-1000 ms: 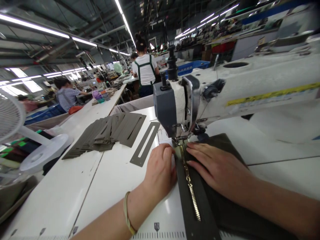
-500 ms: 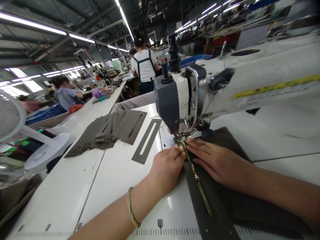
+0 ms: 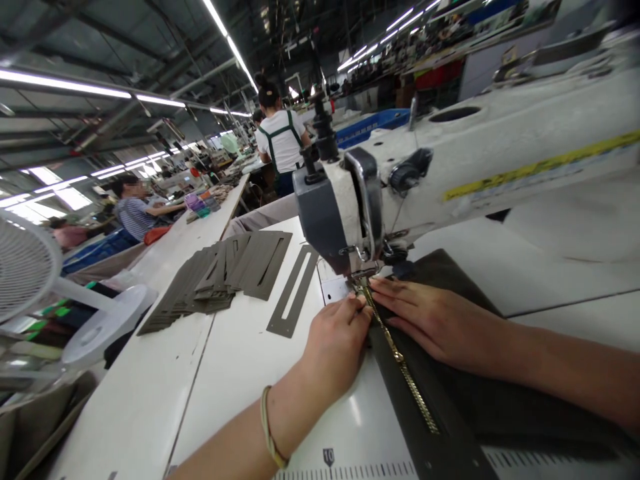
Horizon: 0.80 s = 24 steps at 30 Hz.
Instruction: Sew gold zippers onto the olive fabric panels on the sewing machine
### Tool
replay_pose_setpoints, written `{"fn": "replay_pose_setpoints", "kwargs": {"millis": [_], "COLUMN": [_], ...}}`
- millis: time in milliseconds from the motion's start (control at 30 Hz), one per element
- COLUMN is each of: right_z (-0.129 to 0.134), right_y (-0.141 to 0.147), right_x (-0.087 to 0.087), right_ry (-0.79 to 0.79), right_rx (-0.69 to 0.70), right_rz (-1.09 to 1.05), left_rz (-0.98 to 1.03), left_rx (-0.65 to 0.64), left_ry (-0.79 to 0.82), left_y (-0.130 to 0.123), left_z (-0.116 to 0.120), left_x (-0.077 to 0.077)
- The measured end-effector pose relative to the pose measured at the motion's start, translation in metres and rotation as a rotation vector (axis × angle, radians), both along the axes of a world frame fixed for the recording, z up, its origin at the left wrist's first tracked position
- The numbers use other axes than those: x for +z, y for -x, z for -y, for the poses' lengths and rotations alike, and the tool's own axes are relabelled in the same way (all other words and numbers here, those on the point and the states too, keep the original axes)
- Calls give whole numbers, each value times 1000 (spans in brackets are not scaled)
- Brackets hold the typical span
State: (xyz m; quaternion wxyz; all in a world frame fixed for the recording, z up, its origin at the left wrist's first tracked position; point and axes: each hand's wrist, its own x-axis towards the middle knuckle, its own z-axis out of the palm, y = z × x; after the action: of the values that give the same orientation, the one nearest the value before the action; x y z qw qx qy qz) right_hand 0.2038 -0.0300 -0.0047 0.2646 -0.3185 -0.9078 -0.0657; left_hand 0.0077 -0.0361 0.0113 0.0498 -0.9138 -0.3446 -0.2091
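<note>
Head view: your left hand (image 3: 336, 343) pinches the dark olive fabric panel (image 3: 440, 427) beside its brass zipper (image 3: 400, 360); your right hand (image 3: 435, 321) lies open, flat on it. Panel sits under the white sewing machine's (image 3: 360, 207) presser foot: stitching appears underway; next, feed steadily along the zipper.

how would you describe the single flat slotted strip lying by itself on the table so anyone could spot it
Start at the sewing machine head. Just left of it a grey strip lies flat on the white table. Unlike the fanned stack of strips further left, it lies alone, its long slot showing.
</note>
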Motion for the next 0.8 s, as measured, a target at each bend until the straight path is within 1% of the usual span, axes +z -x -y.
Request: {"fn": "replay_pose_setpoints", "kwargs": {"millis": [167,267,367,467,600,700,800], "right_z": [-5,-9,-5,7,16,14,13], "right_y": [0,-1,-2,1,12,23,29], "right_x": [0,2,9,18,22,19,17], "right_ry": [11,35,111,200,295,326,345], "right_rx": [4,21,59,72,4,-108,-175], "right_rz": [10,-24,-65,-80,-113,-130,-135], "left_rz": [-27,-31,-44,-45,-37,-44,-42], "left_rx": [28,55,110,139,112,56,23], "left_ry": [21,32,63,95,125,139,109], "left_y": [-1,-2,-3,-4,-1,4,8], "left_z": [-2,-4,-5,-4,-3,-2,1], "left_x": [1,0,-2,-3,-1,2,2]}}
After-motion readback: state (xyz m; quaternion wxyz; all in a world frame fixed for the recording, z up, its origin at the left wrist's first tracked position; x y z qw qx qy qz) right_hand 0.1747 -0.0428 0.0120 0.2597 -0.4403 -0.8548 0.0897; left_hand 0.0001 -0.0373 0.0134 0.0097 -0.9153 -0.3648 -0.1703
